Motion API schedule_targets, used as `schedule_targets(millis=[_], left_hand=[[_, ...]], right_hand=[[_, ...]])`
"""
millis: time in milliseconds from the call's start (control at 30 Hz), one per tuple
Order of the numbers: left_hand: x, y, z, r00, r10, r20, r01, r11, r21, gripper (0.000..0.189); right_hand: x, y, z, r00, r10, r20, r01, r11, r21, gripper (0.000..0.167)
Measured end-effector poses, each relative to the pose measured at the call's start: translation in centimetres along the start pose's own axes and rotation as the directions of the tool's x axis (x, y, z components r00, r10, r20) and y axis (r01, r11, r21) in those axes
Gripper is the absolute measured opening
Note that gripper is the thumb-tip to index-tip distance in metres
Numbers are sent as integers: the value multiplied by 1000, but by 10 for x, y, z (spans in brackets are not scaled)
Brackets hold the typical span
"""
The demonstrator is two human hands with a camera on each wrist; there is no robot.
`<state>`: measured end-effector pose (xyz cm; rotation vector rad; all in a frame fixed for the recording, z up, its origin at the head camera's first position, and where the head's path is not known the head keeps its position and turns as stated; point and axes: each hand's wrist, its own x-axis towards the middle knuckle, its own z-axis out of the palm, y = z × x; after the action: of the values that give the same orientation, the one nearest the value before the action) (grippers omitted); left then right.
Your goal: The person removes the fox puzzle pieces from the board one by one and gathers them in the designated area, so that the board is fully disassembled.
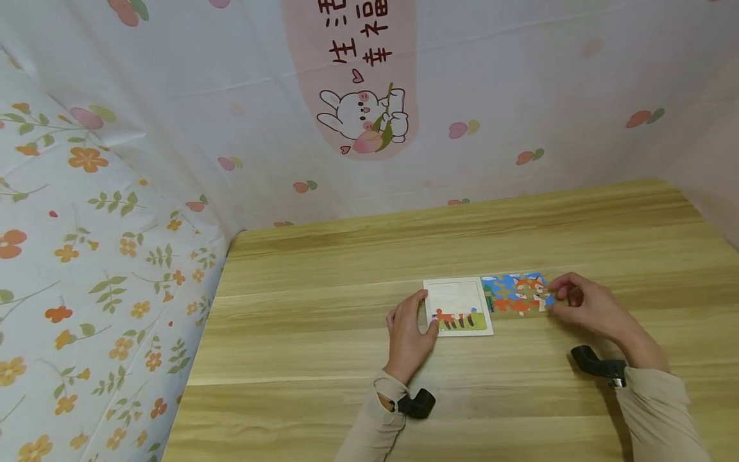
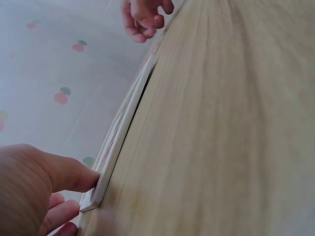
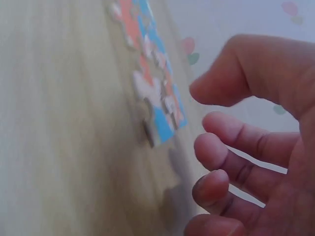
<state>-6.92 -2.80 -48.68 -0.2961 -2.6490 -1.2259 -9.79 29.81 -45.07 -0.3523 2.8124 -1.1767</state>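
The left grip [image 1: 408, 333], thumb and fingers set apart, holds the left edge of a white puzzle tray [image 1: 456, 296] right of centre in the head view, with orange-and-green pieces [image 1: 476, 322] along the tray's lower part. The right grip [image 1: 591, 309], loosely curved with a gap between thumb and fingers, holds nothing and hovers just beside the right end of joined fox pieces [image 1: 522, 295], which lie right of the tray on the wooden surface [image 1: 323, 359]; the right wrist view shows them at upper middle
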Motion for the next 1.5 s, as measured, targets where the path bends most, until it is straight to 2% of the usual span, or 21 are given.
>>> schedule_targets(millis=[133,267,500,700,767,867,967,1167,1500], left_hand=[[0,1,2,1000,7,22,-7,1000,-18,50],[-1,1,1,1000,2,29,-1,1000,-20,51],[-3,0,-1,1000,3,21,-3,1000,-8,51],[-2,-1,0,1000,26,10,-26,1000,1,51],[-2,-2,1,1000,29,4,-29,1000,10,51],[-2,-2,1,1000,30,1,-30,999,16,51],[-1,-2,1,1000,24,6,-24,999,21,51],[0,-2,0,1000,14,10,-14,1000,24,51],[1,-6,-3,998,50,-23,-50,999,16,47]], right_hand=[[-1,-10,-1,998,-38,-48,36,998,-48,22],[5,-33,7,992,-117,-56,112,990,-88,14],[24,-72,42,960,-270,76,274,960,-54,13],[36,-98,74,931,-278,235,281,959,18,12],[38,-104,84,918,-280,279,289,957,9,14],[39,-109,94,909,-276,312,298,954,-26,18],[39,-110,101,912,-271,308,303,951,-60,21],[42,-107,107,918,-261,298,287,957,-46,22],[42,-104,111,915,-276,294,293,956,-14,22]])
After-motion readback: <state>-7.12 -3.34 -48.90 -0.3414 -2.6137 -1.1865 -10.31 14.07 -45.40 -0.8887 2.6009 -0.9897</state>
